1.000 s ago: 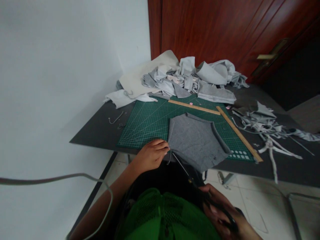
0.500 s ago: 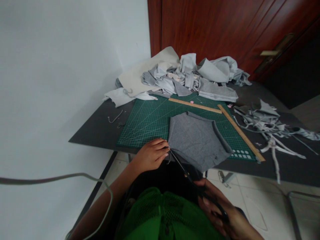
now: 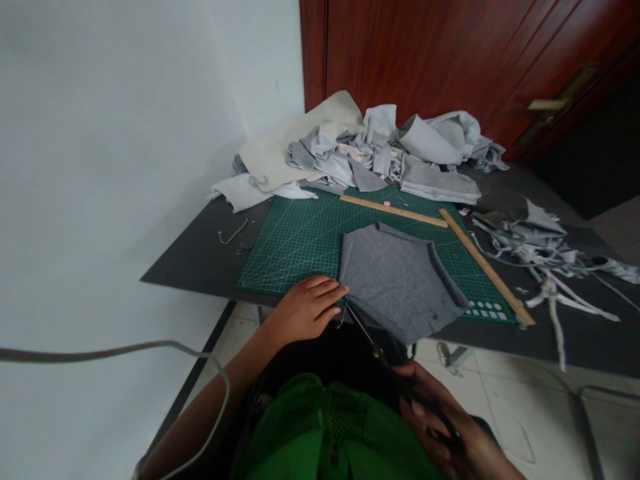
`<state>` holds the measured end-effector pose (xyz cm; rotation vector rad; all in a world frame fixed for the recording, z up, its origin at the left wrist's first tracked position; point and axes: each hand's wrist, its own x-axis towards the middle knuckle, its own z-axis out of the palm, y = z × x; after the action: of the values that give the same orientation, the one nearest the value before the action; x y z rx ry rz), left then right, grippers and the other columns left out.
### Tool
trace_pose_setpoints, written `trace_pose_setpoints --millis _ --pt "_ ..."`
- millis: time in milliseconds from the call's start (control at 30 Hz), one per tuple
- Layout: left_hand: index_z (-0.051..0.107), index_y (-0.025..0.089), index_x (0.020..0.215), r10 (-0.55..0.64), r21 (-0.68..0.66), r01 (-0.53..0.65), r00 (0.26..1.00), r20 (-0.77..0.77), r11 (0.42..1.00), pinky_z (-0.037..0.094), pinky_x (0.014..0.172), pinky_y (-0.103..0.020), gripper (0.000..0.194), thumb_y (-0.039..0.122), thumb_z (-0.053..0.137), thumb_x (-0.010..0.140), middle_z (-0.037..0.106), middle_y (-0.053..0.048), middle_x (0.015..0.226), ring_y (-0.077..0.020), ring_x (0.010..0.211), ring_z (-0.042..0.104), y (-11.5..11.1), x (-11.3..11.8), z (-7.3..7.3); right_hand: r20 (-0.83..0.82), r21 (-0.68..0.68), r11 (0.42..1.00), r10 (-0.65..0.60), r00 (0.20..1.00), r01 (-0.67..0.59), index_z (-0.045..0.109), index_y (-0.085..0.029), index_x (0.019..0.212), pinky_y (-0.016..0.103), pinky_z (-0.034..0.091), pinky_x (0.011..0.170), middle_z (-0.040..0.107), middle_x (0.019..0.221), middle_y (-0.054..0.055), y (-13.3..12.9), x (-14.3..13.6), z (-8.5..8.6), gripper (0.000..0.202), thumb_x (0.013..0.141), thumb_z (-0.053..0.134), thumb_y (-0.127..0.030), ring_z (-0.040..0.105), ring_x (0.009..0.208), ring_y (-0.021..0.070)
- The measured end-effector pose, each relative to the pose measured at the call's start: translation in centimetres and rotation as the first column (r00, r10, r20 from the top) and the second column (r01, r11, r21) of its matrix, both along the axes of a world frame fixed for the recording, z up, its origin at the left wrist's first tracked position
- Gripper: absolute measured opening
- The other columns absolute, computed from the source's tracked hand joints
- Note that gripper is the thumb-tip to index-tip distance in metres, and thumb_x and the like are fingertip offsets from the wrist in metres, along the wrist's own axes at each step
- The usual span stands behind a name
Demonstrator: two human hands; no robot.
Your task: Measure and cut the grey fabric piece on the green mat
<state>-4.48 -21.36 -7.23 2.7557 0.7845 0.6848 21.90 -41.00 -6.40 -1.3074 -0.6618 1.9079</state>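
Right now, the fingertips of your left hand (image 3: 309,310) are closed on the near left corner of the grey cloth (image 3: 400,280). A thin strip (image 3: 341,320) hangs just below those fingers. Your right hand (image 3: 440,420) is wrapped around the black handles of the scissors (image 3: 378,355). The scissors point up and to the left, and their tips are right by your left fingertips, at the cloth's corner. You cannot tell from here if the blades are apart.

The cloth lies mostly on the green mat (image 3: 295,240), with its right edge curled up. Its near corner pokes out past the front of the dark table (image 3: 190,247). Behind the cloth, a wooden ruler (image 3: 394,212) lies across the mat, with a little pink bit (image 3: 387,203) near it. Another wooden stick (image 3: 486,267) slants down the mat's right side.

Farther back, you have a big messy heap (image 3: 330,160) of grey and white cloth. To your right is a tangle of scraps (image 3: 535,233). Past the table are a red-brown door (image 3: 410,53) and a white wall (image 3: 115,133).
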Motion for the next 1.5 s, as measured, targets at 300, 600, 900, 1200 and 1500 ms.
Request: trace_pose_setpoints --millis 300,600,900,1200,1500 --pt "0.072 0.018 0.117 -0.043 0.028 0.042 0.999 0.020 0.999 0.050 0.109 -0.043 0.024 0.023 0.055 0.101 0.071 -0.006 0.118 -0.0242 0.119 0.060 0.1 0.0 0.1 0.001 0.011 1.000 0.001 1.000 -0.001 0.054 -0.027 0.123 0.012 0.027 0.031 0.049 0.068 -0.010 0.2 -0.3 -0.1 0.059 0.080 0.078 -0.060 0.026 0.040 0.0017" --pt "0.073 0.019 0.113 -0.044 0.017 0.043 0.998 0.050 0.999 0.051 0.108 -0.040 0.023 0.022 0.053 0.102 0.072 -0.006 0.113 -0.0213 0.116 0.062 0.2 0.1 0.0 -0.002 -0.049 0.999 0.001 1.000 -0.001 0.055 -0.027 0.123 0.013 0.024 0.033 0.045 0.065 -0.011 0.7 -0.1 1.0 0.058 0.080 0.079 -0.059 0.025 0.040 0.0023" --pt "0.073 0.020 0.114 -0.035 0.020 0.034 0.998 0.050 0.999 0.052 0.106 -0.042 0.022 0.023 0.056 0.101 0.071 -0.006 0.114 -0.0224 0.117 0.061 0.2 0.2 -0.1 -0.059 -0.043 0.999 0.002 0.998 -0.005 0.058 -0.025 0.121 0.012 0.024 0.031 0.050 0.068 -0.009 0.9 0.1 1.1 0.055 0.081 0.079 -0.057 0.026 0.038 0.0008" --pt "0.073 0.020 0.112 -0.039 0.005 0.039 0.998 0.053 0.999 0.051 0.107 -0.042 0.020 0.023 0.057 0.100 0.071 -0.005 0.113 -0.0224 0.116 0.062 0.2 0.1 0.0 -0.073 -0.085 0.995 -0.062 0.995 0.056 0.060 -0.025 0.120 0.011 0.025 0.030 0.048 0.067 -0.009 0.9 0.3 1.2 0.057 0.078 0.082 -0.056 0.026 0.040 0.0009" --pt "0.072 0.019 0.113 -0.046 -0.001 0.046 0.997 0.055 0.999 0.050 0.106 -0.043 0.020 0.023 0.058 0.100 0.070 -0.006 0.115 -0.0238 0.118 0.060 0.2 0.1 -0.1 -0.038 -0.047 0.999 -0.018 0.999 0.017 0.058 -0.025 0.121 0.012 0.026 0.030 0.051 0.069 -0.009 1.4 -0.1 0.8 0.058 0.079 0.080 -0.058 0.029 0.039 0.0010"
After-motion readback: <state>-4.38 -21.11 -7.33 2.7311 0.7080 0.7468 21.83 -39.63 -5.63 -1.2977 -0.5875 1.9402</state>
